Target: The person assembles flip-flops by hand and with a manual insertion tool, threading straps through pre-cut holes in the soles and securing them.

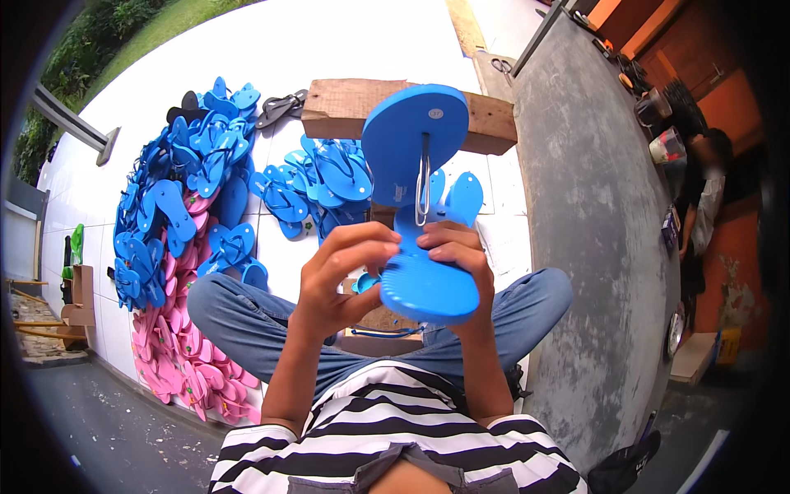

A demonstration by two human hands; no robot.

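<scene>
Above my lap, a blue flip-flop sole (432, 290) is held between my two hands. My right hand (462, 251) grips its right side, fingers curled over the top. My left hand (344, 267) is bent around the left edge, its fingertips at the sole's narrow middle. Just beyond, another blue sole (415, 123) with a small round sticker lies against a wooden beam (337, 107). A looped metal wire tool (423, 193) sticks out of that sole's toe hole, down toward my fingers. What lies under the held sole is mostly hidden.
To my left spread a large heap of blue flip-flops (169, 202) and a pile of pink ones (177, 350). More blue flip-flops (337, 169) lie by the beam, near a dark pair (281, 109). Scissors (500, 65) rest far off. Another person (708, 198) is at the right.
</scene>
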